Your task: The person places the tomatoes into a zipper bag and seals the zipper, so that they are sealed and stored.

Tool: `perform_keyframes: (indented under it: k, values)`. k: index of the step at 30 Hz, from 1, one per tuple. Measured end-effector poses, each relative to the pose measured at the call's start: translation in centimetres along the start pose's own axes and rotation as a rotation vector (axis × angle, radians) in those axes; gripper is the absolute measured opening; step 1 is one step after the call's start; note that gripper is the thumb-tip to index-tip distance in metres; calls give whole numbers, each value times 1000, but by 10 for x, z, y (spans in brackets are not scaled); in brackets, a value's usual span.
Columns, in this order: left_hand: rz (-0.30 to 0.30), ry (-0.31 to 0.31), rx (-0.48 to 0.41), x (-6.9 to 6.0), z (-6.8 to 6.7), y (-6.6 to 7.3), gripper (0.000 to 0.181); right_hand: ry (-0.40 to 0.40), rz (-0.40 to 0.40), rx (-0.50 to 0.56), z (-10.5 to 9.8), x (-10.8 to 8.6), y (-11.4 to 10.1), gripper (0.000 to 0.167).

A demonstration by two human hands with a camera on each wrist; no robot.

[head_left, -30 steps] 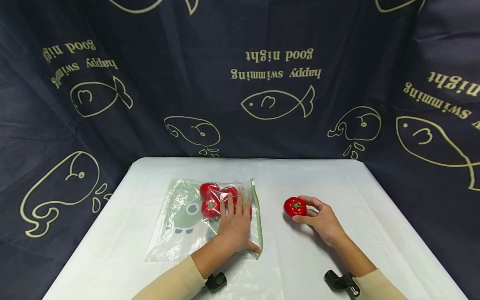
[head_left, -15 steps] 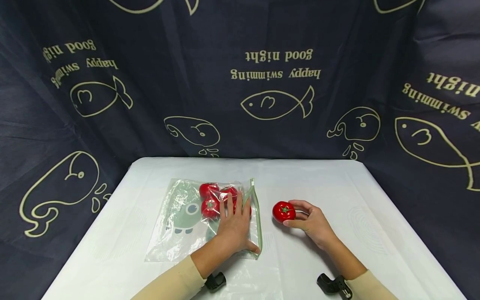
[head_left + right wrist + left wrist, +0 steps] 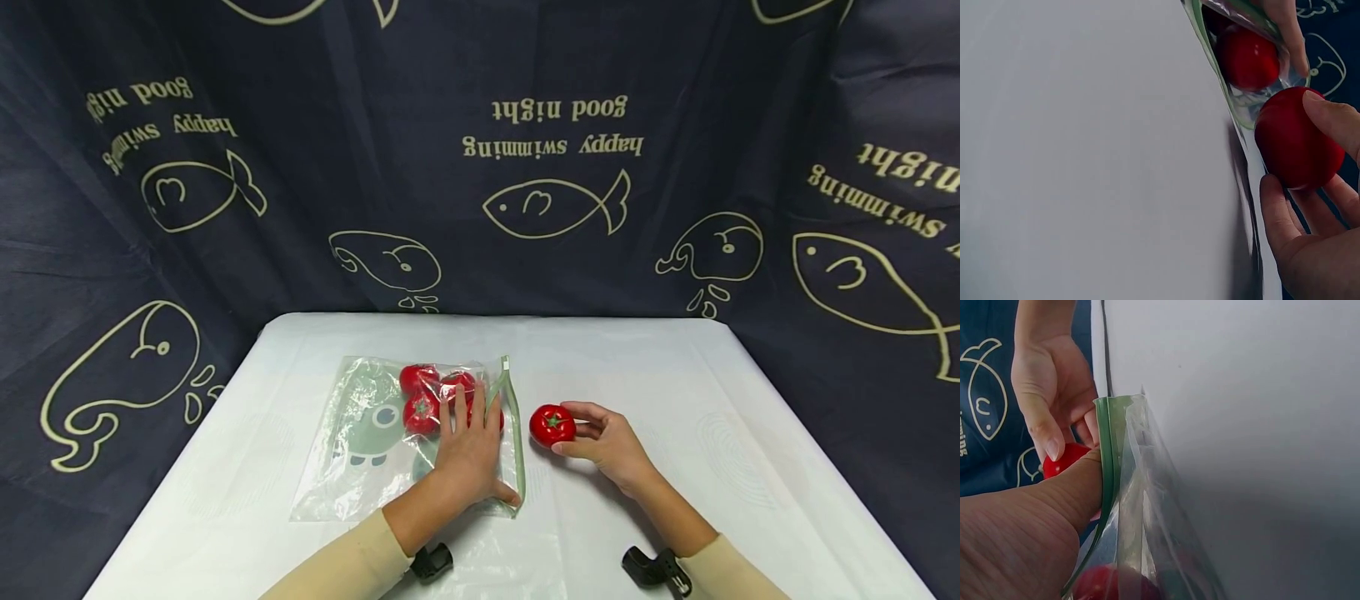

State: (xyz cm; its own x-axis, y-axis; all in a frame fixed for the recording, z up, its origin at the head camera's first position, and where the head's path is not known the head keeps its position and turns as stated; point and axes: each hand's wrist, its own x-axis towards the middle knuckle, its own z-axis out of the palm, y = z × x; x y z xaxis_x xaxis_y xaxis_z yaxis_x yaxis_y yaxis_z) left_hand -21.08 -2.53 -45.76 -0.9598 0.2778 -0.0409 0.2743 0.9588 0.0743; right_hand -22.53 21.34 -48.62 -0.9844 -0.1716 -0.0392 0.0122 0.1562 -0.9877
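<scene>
A clear zip bag point(image 3: 360, 487) with a green edge lies on the table, several red tomatoes point(image 3: 422, 414) inside it. My left hand point(image 3: 468, 458) rests on top of the bag, fingers straight and spread over the tomatoes; its thumb point(image 3: 1075, 494) meets the green zip strip point(image 3: 1107, 450), which hides the tip. Just right of the bag's mouth, my right hand point(image 3: 609, 446) holds one more tomato point(image 3: 551, 425) between thumb and fingers. In the right wrist view the mouth gapes, showing a tomato point(image 3: 1249, 59) inside, close to the held tomato point(image 3: 1297, 137).
A white cloth covers the table point(image 3: 645, 358). Dark fabric point(image 3: 420, 83) printed with fish and whales hangs behind and at both sides. Black wrist cameras show on the left wrist point(image 3: 432, 563) and right wrist point(image 3: 652, 568).
My right hand has moved left and slightly nearer to me with the tomato, up to the bag's mouth. The left hand and bag have stayed put.
</scene>
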Motion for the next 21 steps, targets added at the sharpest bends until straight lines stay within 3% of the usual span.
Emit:
perform_keyframes:
  k: [12, 21]
  values:
    - [-18, 5, -19, -1, 0, 0, 150, -40, -33, -16, 12, 5, -2, 69]
    - [-36, -4, -39, -2, -2, 0, 150, -44, -37, -92, 24, 10, -6, 66]
